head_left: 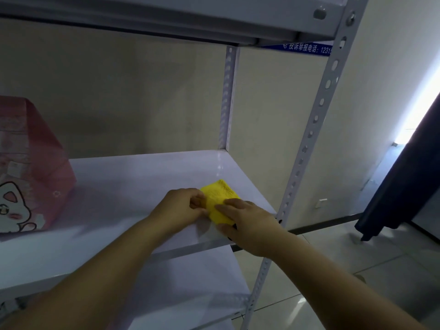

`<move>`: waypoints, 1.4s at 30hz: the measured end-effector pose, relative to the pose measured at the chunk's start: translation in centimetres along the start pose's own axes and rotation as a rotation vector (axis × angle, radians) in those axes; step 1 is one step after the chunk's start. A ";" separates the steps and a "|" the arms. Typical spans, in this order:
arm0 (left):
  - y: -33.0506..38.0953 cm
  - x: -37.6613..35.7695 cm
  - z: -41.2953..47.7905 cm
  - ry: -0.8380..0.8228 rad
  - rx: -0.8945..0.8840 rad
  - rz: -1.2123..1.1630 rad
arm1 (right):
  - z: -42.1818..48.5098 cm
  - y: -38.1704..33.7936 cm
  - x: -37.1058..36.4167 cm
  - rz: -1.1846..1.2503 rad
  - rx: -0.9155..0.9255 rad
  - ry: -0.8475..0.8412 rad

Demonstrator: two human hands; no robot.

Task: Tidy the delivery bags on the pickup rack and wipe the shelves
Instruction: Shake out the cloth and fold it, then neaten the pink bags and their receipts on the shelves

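Folded yellow cloth on the shelf, near the front right corner. Pinched at its left edge in the left hand; right hand with slack grip, fingers laid straight on top. Long axis roughly front to back, far corner pointing toward the rear post. Likely risks: slipping off the front lip if dragged; bumping the pink bag on a wide leftward sweep.
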State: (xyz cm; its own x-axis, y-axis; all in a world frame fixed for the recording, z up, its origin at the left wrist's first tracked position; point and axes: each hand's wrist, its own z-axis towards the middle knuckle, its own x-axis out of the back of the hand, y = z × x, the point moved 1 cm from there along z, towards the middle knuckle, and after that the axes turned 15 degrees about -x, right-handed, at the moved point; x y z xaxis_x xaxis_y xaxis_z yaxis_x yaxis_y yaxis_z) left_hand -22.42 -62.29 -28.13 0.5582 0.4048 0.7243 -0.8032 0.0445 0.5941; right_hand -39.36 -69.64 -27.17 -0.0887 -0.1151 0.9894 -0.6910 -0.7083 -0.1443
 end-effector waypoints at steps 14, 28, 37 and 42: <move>0.8 -2.7 2.3 -0.164 -0.074 0.164 | 1.1 0.9 -0.4 -0.001 -0.222 0.117; 6.7 11.9 -6.9 0.078 -0.130 0.300 | -3.5 -5.0 9.3 0.427 -0.077 0.389; 14.5 21.2 -13.0 0.271 -0.365 0.367 | -10.8 -11.3 17.9 0.512 0.040 0.637; 18.3 25.4 -14.8 0.344 -0.477 0.452 | -14.0 -12.8 21.8 0.449 0.042 0.732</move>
State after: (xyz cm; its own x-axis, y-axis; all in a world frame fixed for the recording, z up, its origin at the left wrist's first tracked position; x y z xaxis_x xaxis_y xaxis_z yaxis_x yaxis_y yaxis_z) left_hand -26.06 -37.69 -4.03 0.1180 0.7375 0.6650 -0.9860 0.1664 -0.0095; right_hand -42.49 -53.39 -3.54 -0.7976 0.0777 0.5982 -0.4543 -0.7298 -0.5109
